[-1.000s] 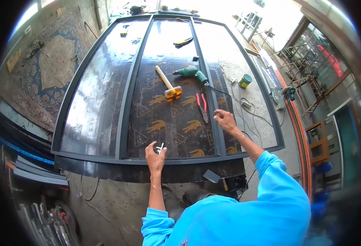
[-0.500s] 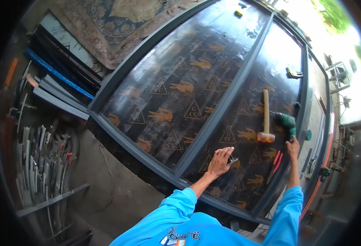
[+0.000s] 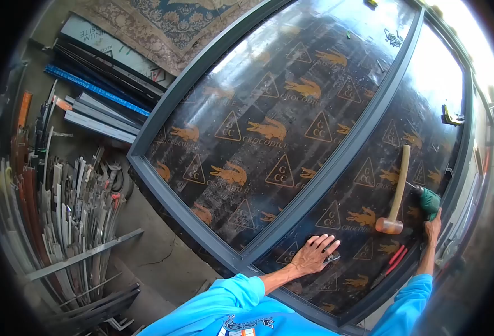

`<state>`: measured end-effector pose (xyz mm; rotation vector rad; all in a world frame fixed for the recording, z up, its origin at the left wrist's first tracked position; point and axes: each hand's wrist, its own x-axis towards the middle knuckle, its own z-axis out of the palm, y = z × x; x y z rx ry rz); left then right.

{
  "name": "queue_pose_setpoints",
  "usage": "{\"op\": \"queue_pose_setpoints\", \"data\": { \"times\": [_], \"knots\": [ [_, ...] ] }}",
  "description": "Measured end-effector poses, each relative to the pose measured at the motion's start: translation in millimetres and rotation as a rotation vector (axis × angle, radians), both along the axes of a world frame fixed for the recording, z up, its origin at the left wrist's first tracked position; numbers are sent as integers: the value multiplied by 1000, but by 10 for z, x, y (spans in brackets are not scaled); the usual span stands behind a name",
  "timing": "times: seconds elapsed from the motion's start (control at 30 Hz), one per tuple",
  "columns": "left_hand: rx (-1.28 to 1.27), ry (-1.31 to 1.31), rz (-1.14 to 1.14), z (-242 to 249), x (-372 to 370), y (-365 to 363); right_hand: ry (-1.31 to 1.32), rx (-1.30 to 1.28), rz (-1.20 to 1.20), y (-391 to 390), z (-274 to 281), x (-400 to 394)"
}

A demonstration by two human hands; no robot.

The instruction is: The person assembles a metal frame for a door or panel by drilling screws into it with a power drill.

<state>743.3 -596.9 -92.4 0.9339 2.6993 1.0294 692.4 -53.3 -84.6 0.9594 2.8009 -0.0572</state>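
My right hand point(image 3: 433, 225) is wrapped round the handle of a green power drill point(image 3: 428, 203), whose bit points left toward a mallet. On the dark printed panel point(image 3: 291, 185) my left hand point(image 3: 312, 255) rests palm down, fingers stretched and apart. A small metal piece point(image 3: 332, 257) shows at its thumb side, partly covered by the hand. Between the hands lies the mallet point(image 3: 390, 225), with a wooden handle and an orange-brown head. Red-handled pliers point(image 3: 397, 256) lie on the panel below the drill.
A grey metal frame point(image 3: 336, 159) borders and divides the panel. A yellow-and-black tool point(image 3: 452, 116) and a pile of screws point(image 3: 393, 38) lie farther up. Metal offcuts point(image 3: 84, 218) stand at left, near stacked profiles point(image 3: 98, 126) and a patterned rug point(image 3: 163, 28).
The view has turned, so the panel shifts right and down. My left hand's fingers have spread out beside the metal piece. My right hand still grips the drill.
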Motion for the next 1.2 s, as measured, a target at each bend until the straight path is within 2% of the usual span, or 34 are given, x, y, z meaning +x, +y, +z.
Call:
{"op": "queue_pose_setpoints", "data": {
  "times": [0.13, 0.17, 0.2, 0.23, 0.27, 0.3, 0.33, 0.37, 0.43, 0.5, 0.53, 0.57, 0.6, 0.63, 0.7, 0.77, 0.8, 0.83, 0.87, 0.9, 0.93, 1.0, 1.03, 1.07, 1.13, 1.2],
  "knots": [
    [29, 19, 40, 60, -64, -25, -67, 66, -200, -560, 607, -271],
    [59, 12, 22, 124, -67, -12, 67, 59, -79, -415, 549, -136],
    [-18, -151, 4, 237, -84, 11, -31, -9, -56, -787, 990, -203],
    [-108, -289, -51, 318, -151, 42, 36, 172, -45, -911, 1174, -53],
    [-44, -93, -20, 283, -87, 33, 45, 249, 13, -976, 1376, 127],
    [42, 80, 23, 200, -21, 37, 16, 289, -34, -1174, 1703, 314],
    [77, 121, 15, 168, -25, 65, -68, 341, -129, -1315, 1903, 554],
    [91, 150, 26, 134, 19, 42, -21, 355, -130, -1311, 1997, 946],
    [123, 78, 26, 103, 31, 15, 160, 204, -220, -1433, 2342, 1823],
    [117, 95, -70, 51, 12, -61, 285, 26, -428, -1890, 2741, 2508],
    [112, 116, -144, 26, 16, -49, 423, -17, -468, -1910, 2641, 3121],
    [97, 121, -151, 17, 27, -75, 561, -212, -534, -2054, 2653, 3583],
    [135, 33, -184, 9, 12, -5, 597, -259, -630, -2199, 2511, 4133],
    [174, -57, -214, -10, 9, 96, 678, -421, -867, -2529, 2543, 4420],
    [204, -70, -208, -32, -10, 325, 899, -595, -1265, -2999, 2043, 5479],
    [66, 88, -183, 56, -35, 575, 1040, -773, -1574, -3538, 1449, 6632],
    [116, 13, -158, 174, -35, 677, 1184, -697, -1704, -3876, 1410, 6610],
    [105, 22, -160, 272, -55, 810, 1243, -740, -1793, -4156, 1147, 6892],
    [173, 78, -138, 360, -95, 939, 1303, -724, -1995, -4447, 692, 7440],
    [235, 138, -117, 397, -157, 1082, 1322, -579, -2466, -4596, 705, 7272],
    [286, 222, -104, 413, -309, 1354, 1397, -662, -2697, -4850, 489, 7561],
    [386, 182, -112, 471, -747, 1998, 1204, -699, -2790, -5326, 300, 7531],
    [334, 93, -86, 479, -978, 2329, 1099, -724, -2802, -5447, 216, 7457],
    [210, 118, -135, 483, -1248, 2654, 1006, -782, -2780, -5506, 106, 7339],
    [123, 102, -182, 565, -1648, 3315, 843, -915, -2692, -5560, -30, 7010],
    [-1, 277, -280, 410, -2022, 3939, 721, -1027, -2568, -5548, -156, 6674]
  ]
}}
